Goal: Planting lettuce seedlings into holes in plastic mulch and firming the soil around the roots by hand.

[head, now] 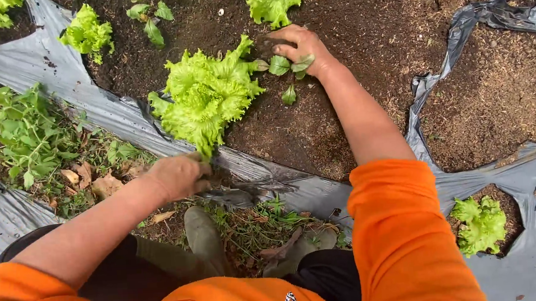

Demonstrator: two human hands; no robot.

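Right hand (299, 48) presses, fingers curled, around a small green seedling (288, 68) in dark soil (349, 52); left hand (179, 176) grips what looks like a trowel (246, 192) over black plastic sheeting (104, 111), beside frilly lettuce (206, 95).

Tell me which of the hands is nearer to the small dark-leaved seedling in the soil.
The right hand is nearer: it presses into the soil right against the small seedling. The left hand is far lower left, on the grey plastic sheet, below the big lettuce.
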